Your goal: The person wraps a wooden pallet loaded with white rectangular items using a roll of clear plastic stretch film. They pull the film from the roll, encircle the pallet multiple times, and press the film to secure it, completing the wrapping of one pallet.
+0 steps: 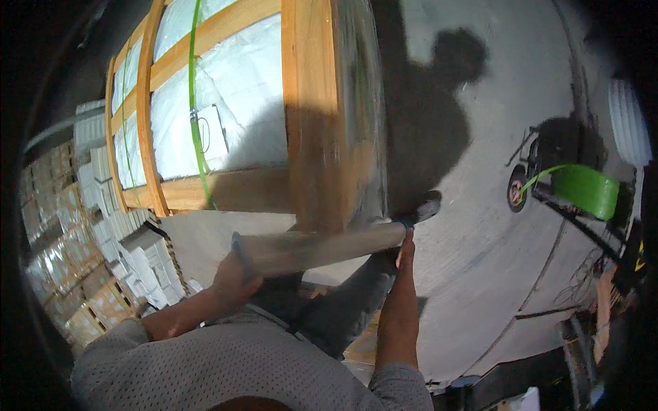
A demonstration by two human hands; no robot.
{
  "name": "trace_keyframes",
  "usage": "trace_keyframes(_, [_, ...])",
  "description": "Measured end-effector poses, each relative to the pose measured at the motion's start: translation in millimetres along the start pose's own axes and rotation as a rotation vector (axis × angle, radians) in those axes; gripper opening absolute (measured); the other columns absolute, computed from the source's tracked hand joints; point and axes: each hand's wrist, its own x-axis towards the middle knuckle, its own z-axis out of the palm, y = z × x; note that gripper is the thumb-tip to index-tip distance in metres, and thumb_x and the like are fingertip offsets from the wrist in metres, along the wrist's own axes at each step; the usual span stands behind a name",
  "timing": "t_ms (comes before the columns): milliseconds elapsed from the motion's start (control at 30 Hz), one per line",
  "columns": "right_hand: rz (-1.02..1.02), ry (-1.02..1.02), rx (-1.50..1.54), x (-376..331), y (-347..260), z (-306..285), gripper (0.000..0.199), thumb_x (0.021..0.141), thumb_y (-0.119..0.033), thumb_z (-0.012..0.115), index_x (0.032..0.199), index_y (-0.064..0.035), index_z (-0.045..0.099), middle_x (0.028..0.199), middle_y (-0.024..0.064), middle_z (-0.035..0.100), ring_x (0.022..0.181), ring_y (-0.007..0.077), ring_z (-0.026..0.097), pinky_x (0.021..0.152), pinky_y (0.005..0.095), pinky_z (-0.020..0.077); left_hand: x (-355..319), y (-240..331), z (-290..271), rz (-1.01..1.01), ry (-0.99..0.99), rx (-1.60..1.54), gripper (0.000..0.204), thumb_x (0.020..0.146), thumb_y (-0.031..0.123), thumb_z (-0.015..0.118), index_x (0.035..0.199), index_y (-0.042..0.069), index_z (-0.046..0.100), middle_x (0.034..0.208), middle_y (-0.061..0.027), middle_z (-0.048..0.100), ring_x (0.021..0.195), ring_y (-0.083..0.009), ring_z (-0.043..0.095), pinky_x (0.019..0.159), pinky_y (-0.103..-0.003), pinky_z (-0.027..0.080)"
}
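A roll of clear stretch film (322, 249) lies crosswise in front of my body, held at its two ends. My left hand (236, 279) closes round the roll's left end, where a blue rim shows. At the other end my right hand (406, 250) grips by a second blue rim. From the roll, film runs up to a wooden crate (312, 116) and covers its right side in a shiny layer (363, 123). Inside the crate's slats sit white wrapped goods (240, 89), with a green strap (195, 103) running down over them.
At the left stand stacked cartons (65, 240) and white boxes (147, 267). A cart with a wheel (517, 188) carries a roll of green strapping (586, 192) at the right. My shadow falls on the concrete floor (480, 274). Dark equipment fills the lower right edge.
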Motion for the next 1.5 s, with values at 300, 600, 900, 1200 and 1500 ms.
trace_keyframes(300, [0.148,0.056,0.441,-38,112,53,0.068,0.094,-0.065,0.036,0.145,-0.0196,0.039,0.148,0.0006,0.04,0.136,0.027,0.035,0.101,0.0523,0.0377,-13,-44,-30,0.254,0.094,-0.032,0.024,0.08,0.013,0.06,0.102,0.002,0.063,0.095,-0.0199,0.064,0.091,-0.0441,0.06,0.089,-0.051,0.045])
trace_keyframes(600, [-0.441,-0.021,0.066,-130,213,27,0.089,0.086,0.004,0.062,0.154,-0.0142,0.007,0.149,0.0165,0.033,0.13,0.0294,0.042,0.099,0.0485,0.0435,-102,-106,-20,0.15,0.221,-0.157,0.03,0.09,0.026,0.057,0.102,-0.001,0.062,0.092,-0.0213,0.062,0.087,-0.0413,0.06,0.08,-0.046,0.048])
trace_keyframes(900, [-0.134,0.173,0.318,-245,291,36,0.071,0.091,-0.068,0.039,0.141,-0.0181,0.042,0.144,0.0064,0.042,0.128,0.0302,0.042,0.097,0.0523,0.0389,-200,-197,-11,-0.022,0.162,-0.321,0.042,0.098,0.037,0.047,0.099,-0.002,0.062,0.075,-0.0174,0.064,0.072,-0.0269,0.065,0.07,-0.04,0.048])
trace_keyframes(1200, [-0.098,0.225,0.533,-339,335,125,0.068,0.09,-0.061,0.048,0.136,-0.011,0.047,0.135,0.0112,0.051,0.12,0.0317,0.051,0.09,0.0507,0.0463,-230,-287,-44,0.154,0.153,-0.326,0.045,0.099,0.041,0.044,0.101,-0.001,0.063,0.072,-0.0161,0.061,0.069,-0.0233,0.06,0.068,-0.041,0.047])
trace_keyframes(1500, [-0.292,0.532,-0.058,-339,460,255,0.069,0.088,-0.061,0.05,0.128,-0.0052,0.051,0.128,0.0104,0.053,0.106,0.0259,0.056,0.087,0.046,0.0494,-216,-386,-133,0.141,-0.043,-0.223,0.045,0.098,0.044,0.046,0.093,0.002,0.063,0.07,-0.015,0.06,0.066,-0.0215,0.059,0.064,-0.041,0.045])
